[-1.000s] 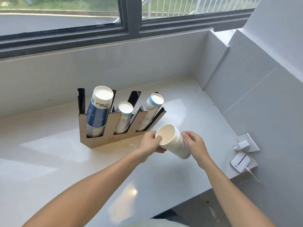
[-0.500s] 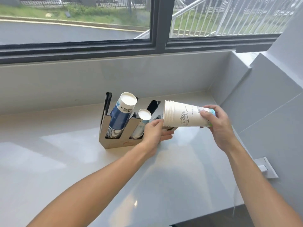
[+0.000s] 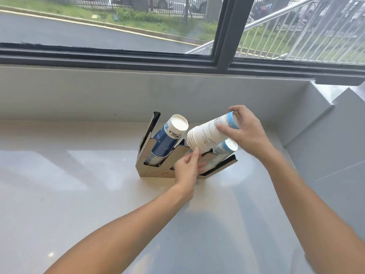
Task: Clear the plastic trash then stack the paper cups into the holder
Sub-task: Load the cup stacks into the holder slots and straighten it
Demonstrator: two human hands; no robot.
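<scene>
A slanted cup holder (image 3: 150, 169) with black dividers stands on the white counter under the window. A stack of blue cups (image 3: 167, 139) fills its left slot, and a white and light-blue stack (image 3: 225, 150) lies in a right slot. My right hand (image 3: 243, 131) grips the base end of a stack of white paper cups (image 3: 207, 135), tilted with the rims pointing down-left over the holder's middle. My left hand (image 3: 187, 167) rests against the holder's front, its fingertips touching the stack's rims. The middle slot is hidden behind the hands and cups.
The white counter (image 3: 79, 194) stretches to the left and towards me. A low tiled wall and the window frame (image 3: 223, 56) rise behind the holder. To the right stands a stepped grey tiled wall (image 3: 325, 145).
The white cup stack has gone from level to tilted, rims down, and closer over the holder. My left hand stays at the holder's front. The camera has moved nearer.
</scene>
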